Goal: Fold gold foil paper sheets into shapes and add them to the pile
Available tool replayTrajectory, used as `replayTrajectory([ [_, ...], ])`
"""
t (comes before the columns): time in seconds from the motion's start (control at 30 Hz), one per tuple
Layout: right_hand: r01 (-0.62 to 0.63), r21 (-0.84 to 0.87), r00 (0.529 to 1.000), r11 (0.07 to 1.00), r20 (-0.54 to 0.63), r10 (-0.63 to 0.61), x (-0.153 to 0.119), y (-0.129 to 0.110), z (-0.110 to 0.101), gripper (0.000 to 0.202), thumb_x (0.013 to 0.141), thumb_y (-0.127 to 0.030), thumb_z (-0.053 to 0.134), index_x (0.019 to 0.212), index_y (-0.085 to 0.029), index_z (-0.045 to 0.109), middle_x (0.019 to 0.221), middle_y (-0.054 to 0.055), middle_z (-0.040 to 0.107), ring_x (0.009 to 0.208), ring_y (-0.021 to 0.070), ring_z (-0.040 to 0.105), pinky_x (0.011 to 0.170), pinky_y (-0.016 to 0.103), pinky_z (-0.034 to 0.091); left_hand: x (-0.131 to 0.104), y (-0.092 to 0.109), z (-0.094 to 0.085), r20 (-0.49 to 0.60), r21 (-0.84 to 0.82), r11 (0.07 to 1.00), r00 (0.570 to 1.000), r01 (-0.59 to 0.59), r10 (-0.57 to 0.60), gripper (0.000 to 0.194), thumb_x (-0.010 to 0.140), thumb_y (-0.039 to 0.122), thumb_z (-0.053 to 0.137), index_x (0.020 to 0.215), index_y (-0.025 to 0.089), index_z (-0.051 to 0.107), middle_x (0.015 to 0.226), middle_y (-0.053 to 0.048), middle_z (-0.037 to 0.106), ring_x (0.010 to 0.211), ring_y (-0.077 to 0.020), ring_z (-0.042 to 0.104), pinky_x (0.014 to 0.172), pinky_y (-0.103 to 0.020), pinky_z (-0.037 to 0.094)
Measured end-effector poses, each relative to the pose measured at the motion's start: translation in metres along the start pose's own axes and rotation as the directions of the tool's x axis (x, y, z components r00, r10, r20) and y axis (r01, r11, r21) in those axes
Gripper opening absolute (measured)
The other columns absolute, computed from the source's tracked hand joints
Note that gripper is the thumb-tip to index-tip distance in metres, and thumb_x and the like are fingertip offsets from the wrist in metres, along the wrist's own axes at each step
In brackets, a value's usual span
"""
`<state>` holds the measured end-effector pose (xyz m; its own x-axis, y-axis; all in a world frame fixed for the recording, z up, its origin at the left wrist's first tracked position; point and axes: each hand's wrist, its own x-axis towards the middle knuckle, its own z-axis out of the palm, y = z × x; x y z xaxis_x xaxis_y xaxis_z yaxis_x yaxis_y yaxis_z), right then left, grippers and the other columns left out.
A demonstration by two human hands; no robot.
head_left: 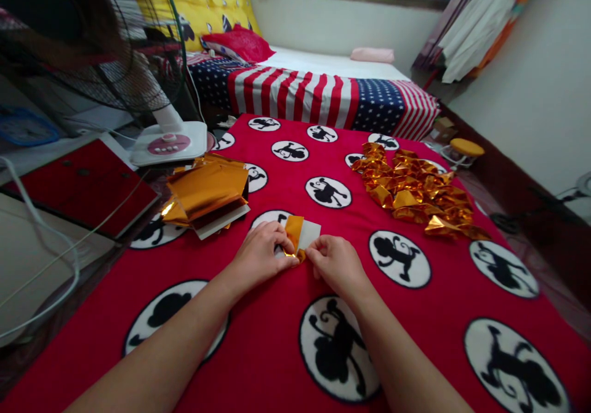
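Observation:
A small sheet of gold foil paper (294, 228), with a pale grey back, lies partly folded on the red cloth between my hands. On its left side, my left hand (265, 247) pinches the paper with thumb and fingers. My right hand (335, 260) has its fingers closed on the lower right edge of the same sheet. Beyond my left hand rests a stack of flat gold foil sheets (210, 188), some showing their pale backs. Farther off to the right is a heap of folded gold foil pieces (406, 191).
The red cloth (277, 188) with black monkey figures in white circles covers the surface. An electric fan (170, 139) stands at the back left beside a dark red board (80, 185). A bed (295, 93) with a star-and-stripe cover lies behind. A yellow-topped stool (467, 148) stands right.

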<state>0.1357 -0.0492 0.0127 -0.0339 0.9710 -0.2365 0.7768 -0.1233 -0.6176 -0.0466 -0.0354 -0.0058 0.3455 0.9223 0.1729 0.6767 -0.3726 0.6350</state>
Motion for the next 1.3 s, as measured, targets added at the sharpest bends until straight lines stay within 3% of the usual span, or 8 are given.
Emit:
replayTrajectory([
  [0.33, 0.005, 0.0, 1.0, 1.0, -0.018, -0.005, 0.0, -0.003, 0.0, 0.014, 0.08, -0.027, 0.057, 0.069, -0.022, 0.064, 0.054, 0.0, 0.065, 0.053, 0.0124, 0.057, 0.052, 0.022, 0.03, 0.0, 0.002, -0.002, 0.016, -0.017, 1.0, 1.0, 0.007, -0.006, 0.009, 0.066, 0.027, 0.08, 0.071, 0.022, 0.074, 0.086, -0.002, 0.064, 0.086, -0.018, 0.059, 0.082, -0.032, 0.045],
  [0.7, 0.011, 0.015, 0.999, 1.0, 0.046, -0.012, 0.003, -0.003, -0.003, 0.016, 0.081, -0.029, 0.056, 0.071, -0.021, 0.066, 0.052, 0.0, 0.065, 0.054, 0.0125, 0.059, 0.052, 0.021, 0.033, -0.001, 0.005, -0.01, 0.083, -0.049, 0.999, 0.996, 0.021, -0.017, 0.017, 0.059, 0.026, 0.084, 0.074, 0.023, 0.075, 0.089, -0.001, 0.064, 0.09, -0.0189, 0.059, 0.084, -0.031, 0.046],
  [0.97, 0.013, 0.0, 0.997, 1.0, 0.08, -0.013, 0.004, -0.002, -0.003, 0.018, 0.08, -0.031, 0.056, 0.07, -0.021, 0.068, 0.052, 0.0, 0.064, 0.053, 0.0127, 0.058, 0.051, 0.022, 0.03, 0.0, 0.007, -0.011, 0.081, -0.039, 0.999, 0.997, 0.007, -0.003, 0.013, 0.064, 0.028, 0.081, 0.073, 0.022, 0.075, 0.086, -0.002, 0.064, 0.088, -0.0188, 0.059, 0.082, -0.031, 0.046],
  [1.3, -0.015, -0.116, 0.998, 0.993, -0.067, 0.008, -0.001, -0.008, 0.002, 0.015, 0.08, -0.031, 0.06, 0.072, -0.023, 0.069, 0.065, 0.002, 0.069, 0.06, 0.0145, 0.06, 0.053, 0.023, 0.031, -0.002, 0.004, -0.003, 0.01, -0.012, 1.0, 1.0, 0.003, -0.003, 0.011, 0.066, 0.03, 0.079, 0.069, 0.022, 0.072, 0.087, -0.002, 0.065, 0.087, -0.0185, 0.06, 0.083, -0.032, 0.046],
])
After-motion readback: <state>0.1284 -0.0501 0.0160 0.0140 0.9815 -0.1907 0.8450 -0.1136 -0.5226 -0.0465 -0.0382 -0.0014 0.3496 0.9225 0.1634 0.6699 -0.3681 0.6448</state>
